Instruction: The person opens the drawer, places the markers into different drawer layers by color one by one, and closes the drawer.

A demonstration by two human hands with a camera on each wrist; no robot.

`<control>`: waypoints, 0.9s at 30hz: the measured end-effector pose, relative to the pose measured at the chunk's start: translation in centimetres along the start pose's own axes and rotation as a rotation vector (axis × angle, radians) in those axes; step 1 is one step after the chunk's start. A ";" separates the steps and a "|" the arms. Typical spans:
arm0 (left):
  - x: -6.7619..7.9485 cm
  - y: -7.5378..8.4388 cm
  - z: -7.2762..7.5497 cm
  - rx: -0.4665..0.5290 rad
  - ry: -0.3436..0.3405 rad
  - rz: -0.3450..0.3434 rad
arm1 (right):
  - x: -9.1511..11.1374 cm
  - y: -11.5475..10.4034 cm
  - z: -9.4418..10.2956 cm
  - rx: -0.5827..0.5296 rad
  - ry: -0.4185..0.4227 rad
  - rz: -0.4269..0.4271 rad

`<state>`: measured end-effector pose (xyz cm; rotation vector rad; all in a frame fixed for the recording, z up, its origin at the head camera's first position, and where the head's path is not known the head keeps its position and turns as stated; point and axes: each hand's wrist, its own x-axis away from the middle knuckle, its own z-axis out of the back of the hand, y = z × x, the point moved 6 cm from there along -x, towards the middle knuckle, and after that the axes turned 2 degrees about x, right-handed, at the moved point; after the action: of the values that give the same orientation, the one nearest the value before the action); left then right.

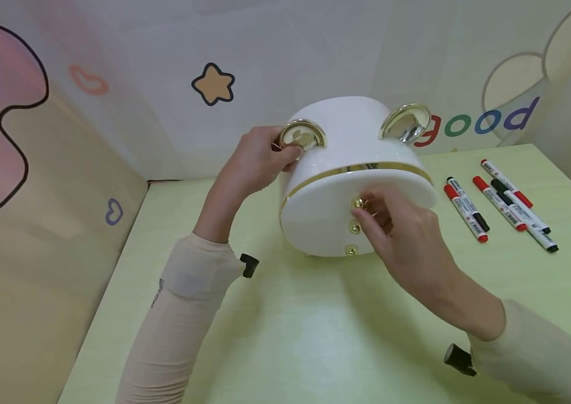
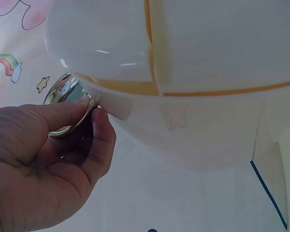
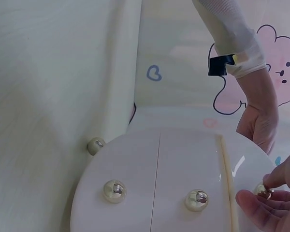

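Observation:
A white, rounded cabinet (image 1: 316, 224) with a gold-edged gap near its top stands on the table. Two round gold ear-shaped pieces rise from it. My left hand (image 1: 260, 160) pinches the left gold ear (image 1: 303, 134) between thumb and fingers; the left wrist view shows this ear (image 2: 63, 92) close up. With thumb and fingertips, my right hand (image 1: 411, 247) grips the top gold knob (image 1: 358, 202) on the front. Below it are the middle knob (image 1: 355, 226) and the bottom knob (image 1: 351, 250). In the right wrist view, fingers partly cover the gripped knob (image 3: 262, 191).
Several red and black markers (image 1: 467, 210) lie to the right of the cabinet on the pale green table (image 1: 285, 348). The right gold ear (image 1: 406, 123) sticks out near the back wall (image 1: 139, 67). A small gold ball foot (image 3: 95, 145) shows beneath the cabinet.

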<state>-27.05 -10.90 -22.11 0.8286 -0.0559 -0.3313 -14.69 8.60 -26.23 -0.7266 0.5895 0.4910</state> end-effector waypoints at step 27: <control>0.2 0.1 0.0 0.011 -0.019 0.026 | -0.9 1.3 -0.7 -0.002 -0.013 -0.025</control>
<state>-26.85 -10.85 -22.04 0.8352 -0.0863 -0.3141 -16.33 8.75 -26.68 -0.7311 0.5670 0.4727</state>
